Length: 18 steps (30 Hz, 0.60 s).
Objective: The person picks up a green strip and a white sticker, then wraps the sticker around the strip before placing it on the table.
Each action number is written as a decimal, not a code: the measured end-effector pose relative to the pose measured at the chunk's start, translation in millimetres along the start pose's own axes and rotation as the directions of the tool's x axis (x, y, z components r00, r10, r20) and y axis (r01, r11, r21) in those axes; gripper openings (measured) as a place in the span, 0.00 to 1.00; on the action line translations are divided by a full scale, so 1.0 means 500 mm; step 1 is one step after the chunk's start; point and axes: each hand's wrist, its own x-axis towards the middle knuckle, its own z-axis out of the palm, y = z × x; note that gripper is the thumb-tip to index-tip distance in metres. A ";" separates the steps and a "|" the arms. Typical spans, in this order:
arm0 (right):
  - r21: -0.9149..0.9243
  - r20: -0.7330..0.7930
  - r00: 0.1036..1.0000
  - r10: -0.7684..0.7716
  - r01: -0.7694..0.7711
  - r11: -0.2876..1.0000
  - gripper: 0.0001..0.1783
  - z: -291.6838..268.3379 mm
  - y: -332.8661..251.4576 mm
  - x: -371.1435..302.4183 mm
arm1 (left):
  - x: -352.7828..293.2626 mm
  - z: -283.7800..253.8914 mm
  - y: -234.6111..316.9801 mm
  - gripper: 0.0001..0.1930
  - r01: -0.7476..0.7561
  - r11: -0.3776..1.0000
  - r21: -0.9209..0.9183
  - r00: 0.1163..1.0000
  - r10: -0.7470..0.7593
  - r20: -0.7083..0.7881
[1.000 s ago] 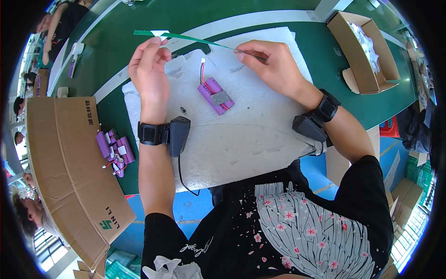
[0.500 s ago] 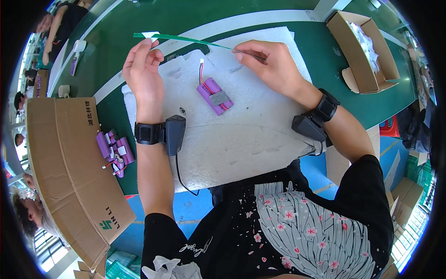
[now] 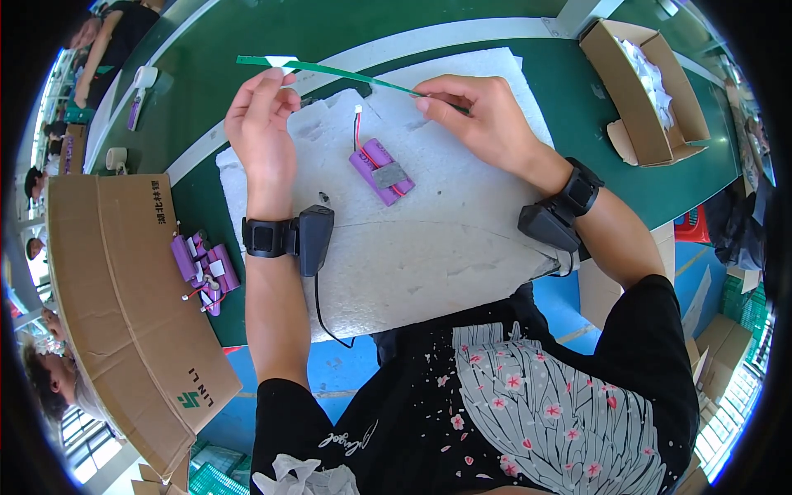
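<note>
A narrow green strip point(image 3: 351, 76) stretches between my hands above the far edge of a whitish foam board. My right hand point(image 3: 478, 107) pinches its right end between thumb and fingers. Closed near the strip's left end, my left hand point(image 3: 262, 124) has its thumb and fingertips on a small white piece point(image 3: 282, 62), which lies against the strip. Whether the two are stuck together I cannot tell. Below, a purple battery pack point(image 3: 382, 172) lies on the board, with a grey patch across it and red and black wires leading to a white connector point(image 3: 358, 109).
Around the foam board point(image 3: 412, 264) is a green table point(image 3: 363, 33). Several more purple battery packs point(image 3: 206, 268) lie at left beside a large cardboard box point(image 3: 124, 289). An open carton point(image 3: 660, 99) with white pieces stands at far right. Another person point(image 3: 111, 49) is at far left.
My left hand and the white piece have shifted slightly to the right along the green strip. My right hand and the battery pack stay in place.
</note>
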 end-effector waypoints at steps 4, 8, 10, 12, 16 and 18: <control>-0.015 0.001 1.000 0.004 -0.004 1.000 0.11 0.000 0.001 -0.001 | -0.010 0.009 -0.008 0.08 0.004 0.996 0.093 0.997 -0.012 0.080; -0.021 0.004 1.000 0.007 -0.007 1.000 0.11 0.001 -0.003 -0.001 | -0.022 0.018 -0.013 0.08 -0.001 0.983 0.183 0.981 -0.035 0.191; -0.023 0.003 1.000 0.007 -0.006 1.000 0.11 0.000 -0.004 -0.001 | -0.027 0.025 -0.016 0.07 -0.009 0.970 0.243 0.957 -0.062 0.283; -0.026 0.007 1.000 0.027 -0.027 0.999 0.10 -0.001 -0.004 -0.001 | -0.031 0.031 -0.018 0.07 -0.016 0.963 0.270 0.949 -0.070 0.308; -0.014 0.007 1.000 0.019 -0.019 1.000 0.10 -0.001 0.001 0.001 | -0.043 0.049 -0.020 0.06 -0.034 0.942 0.335 0.927 -0.095 0.363; -0.010 0.007 1.000 0.005 -0.005 1.000 0.10 -0.003 0.001 0.004 | -0.048 0.058 -0.018 0.06 -0.045 0.935 0.353 0.919 -0.100 0.382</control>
